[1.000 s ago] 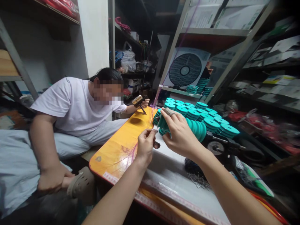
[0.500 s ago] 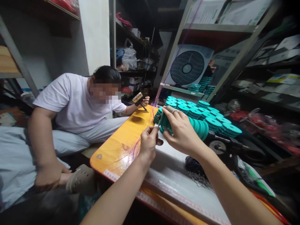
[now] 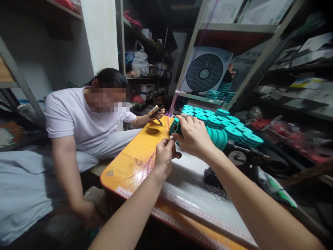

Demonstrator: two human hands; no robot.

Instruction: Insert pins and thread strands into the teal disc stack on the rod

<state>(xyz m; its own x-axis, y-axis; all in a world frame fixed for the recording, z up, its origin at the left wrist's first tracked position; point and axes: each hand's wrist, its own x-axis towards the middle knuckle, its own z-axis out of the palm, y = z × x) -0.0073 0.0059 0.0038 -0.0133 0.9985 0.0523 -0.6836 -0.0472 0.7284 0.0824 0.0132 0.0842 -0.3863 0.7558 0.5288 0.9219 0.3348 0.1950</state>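
Note:
My left hand (image 3: pixel 163 156) is closed in a pinch above the table's edge. A tiny pale bit shows at its fingertips, too small to name. Touching or nearly touching it is the thumb of my right hand (image 3: pixel 195 135), whose fingers wrap over the near end of a row of green spools (image 3: pixel 217 138). My palm hides most of the end spool. The row lies sideways, in line with a dark machine with a round metal disc (image 3: pixel 236 157). Thin purple line (image 3: pixel 148 168) lies loose left of my left hand.
Stacks of flat green spools (image 3: pixel 232 132) stand behind my right hand. Small metal pieces (image 3: pixel 218 192) lie beside a black bag on the white surface (image 3: pixel 187 184). A person (image 3: pixel 85 111) sits left of the yellow table (image 3: pixel 130 152), holding a dark object. A box fan (image 3: pixel 204 73) stands behind.
My right hand has drawn its fingers in closer round the spool end, beside my left fingertips. The seated person's lower arm has reached further down. The view has shifted slightly.

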